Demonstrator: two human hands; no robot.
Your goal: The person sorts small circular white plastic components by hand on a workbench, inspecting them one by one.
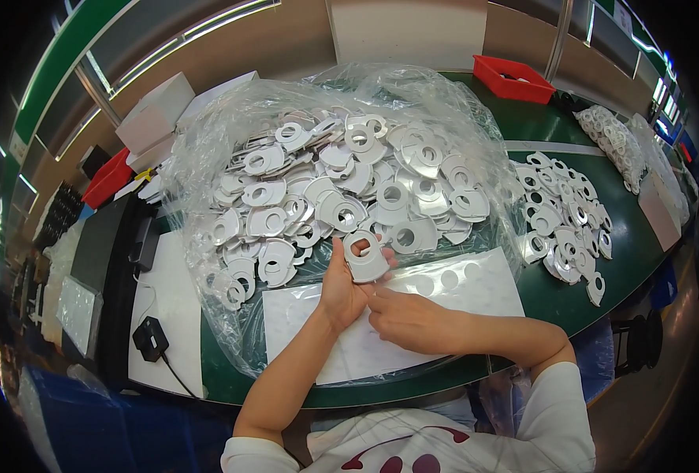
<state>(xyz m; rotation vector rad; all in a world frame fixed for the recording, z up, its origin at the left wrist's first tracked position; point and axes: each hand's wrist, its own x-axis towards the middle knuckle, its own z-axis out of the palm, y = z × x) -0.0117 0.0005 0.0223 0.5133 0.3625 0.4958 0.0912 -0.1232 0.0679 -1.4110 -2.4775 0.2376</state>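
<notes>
In my left hand is a white plastic part with a round hole, tilted up over the table's near middle. My left fingers wrap round its edges. Close below it, my right hand has its fingers drawn together; whatever they pinch, if anything, is too small to make out. Under both hands lies a white sheet with several pale round spots. Just beyond them a large heap of similar white parts rests on a clear plastic bag.
To the right, a smaller pile of white parts lies on the green tabletop. A red bin stands at the back right, near a bag of white pieces. On the left are white boxes and a black adapter with a cable.
</notes>
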